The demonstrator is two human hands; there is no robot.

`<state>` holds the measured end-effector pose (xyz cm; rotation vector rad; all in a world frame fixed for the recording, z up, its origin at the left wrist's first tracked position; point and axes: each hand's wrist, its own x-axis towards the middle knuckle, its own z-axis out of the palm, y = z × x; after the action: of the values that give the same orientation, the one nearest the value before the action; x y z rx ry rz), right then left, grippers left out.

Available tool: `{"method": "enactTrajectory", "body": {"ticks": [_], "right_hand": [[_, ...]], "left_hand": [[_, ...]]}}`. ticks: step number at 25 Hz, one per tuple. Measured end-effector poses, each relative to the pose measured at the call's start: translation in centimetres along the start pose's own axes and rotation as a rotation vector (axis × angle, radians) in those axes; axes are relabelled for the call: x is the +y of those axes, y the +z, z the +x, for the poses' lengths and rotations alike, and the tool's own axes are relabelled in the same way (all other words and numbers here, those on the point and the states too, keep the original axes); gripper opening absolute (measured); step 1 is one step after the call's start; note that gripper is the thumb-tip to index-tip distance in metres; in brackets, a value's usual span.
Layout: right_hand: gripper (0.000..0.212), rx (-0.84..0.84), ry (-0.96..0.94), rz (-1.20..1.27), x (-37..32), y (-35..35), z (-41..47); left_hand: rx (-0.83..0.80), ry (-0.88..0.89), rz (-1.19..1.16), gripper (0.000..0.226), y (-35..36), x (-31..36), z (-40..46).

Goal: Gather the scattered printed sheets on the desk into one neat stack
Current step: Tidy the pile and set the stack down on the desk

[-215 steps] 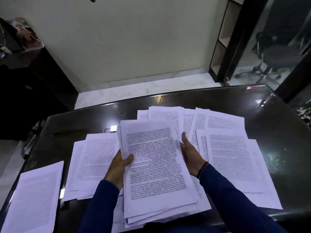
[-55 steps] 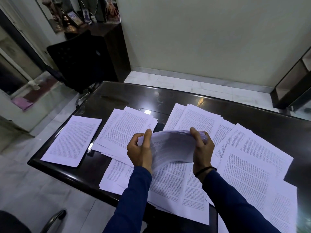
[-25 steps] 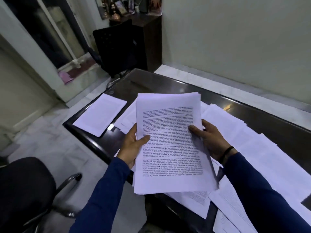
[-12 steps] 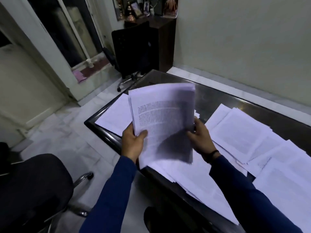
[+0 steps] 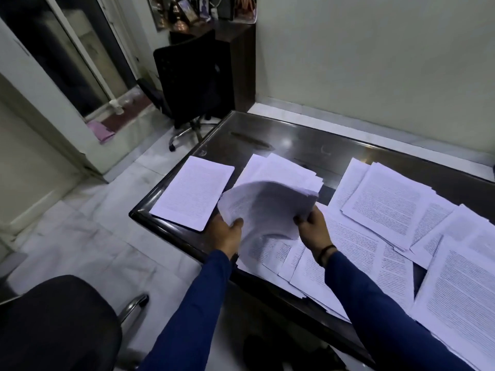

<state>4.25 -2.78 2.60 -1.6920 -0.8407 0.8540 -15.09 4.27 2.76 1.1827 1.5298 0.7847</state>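
Observation:
A thick bundle of printed sheets (image 5: 267, 207) bows above the dark glossy desk (image 5: 302, 145). My left hand (image 5: 227, 234) grips its near left edge and my right hand (image 5: 313, 228) grips its near right corner. Just left of the bundle, a separate small pile of sheets (image 5: 194, 191) lies flat at the desk's left corner. More scattered sheets (image 5: 385, 204) overlap across the desk to the right, and others (image 5: 300, 266) lie under my wrists at the near edge.
A black office chair (image 5: 192, 84) stands on the marble floor beyond the desk's left end. Another dark chair seat (image 5: 53, 322) is at the lower left, next to me. A dark cabinet with ornaments (image 5: 214, 20) stands against the wall.
The bundle has come down from upright in front of me to a bowed, flatter pose low over the desk. My view has swung a little to the left.

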Motion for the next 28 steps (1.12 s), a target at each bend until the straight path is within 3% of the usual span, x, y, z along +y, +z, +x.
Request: {"method": "enactTrajectory", "body": {"ticks": [9,11,15,18,21,24,28], "right_hand": [[0.028,-0.052,0.11,-0.004,1.8,0.8,3.0],[0.025,-0.069,0.091,-0.061,1.2,0.8,4.1],[0.038,-0.247,0.095,0.07,-2.0,2.0,7.2],[0.041,-0.348,0.173,0.32,-3.9,6.1,9.7],[0.037,-0.344,0.247,0.36,-5.1,12.7,12.2],[0.039,-0.308,0.314,0.323,-4.6,18.8,13.5],[0.039,-0.324,0.432,0.242,-3.6,24.1,14.5]], "left_hand": [[-0.165,-0.009,-0.044,0.024,-0.6,-0.8,2.7],[-0.18,0.054,-0.003,0.023,-1.0,-0.2,4.0],[-0.314,0.141,-0.083,0.037,-4.8,2.2,7.8],[-0.407,0.073,-0.235,0.043,-9.0,3.2,12.2],[-0.367,-0.03,-0.328,0.05,-12.0,2.5,17.0],[-0.277,-0.132,-0.29,0.059,-14.7,1.3,20.8],[-0.291,-0.168,-0.115,0.062,-17.4,-0.4,25.6]]}}
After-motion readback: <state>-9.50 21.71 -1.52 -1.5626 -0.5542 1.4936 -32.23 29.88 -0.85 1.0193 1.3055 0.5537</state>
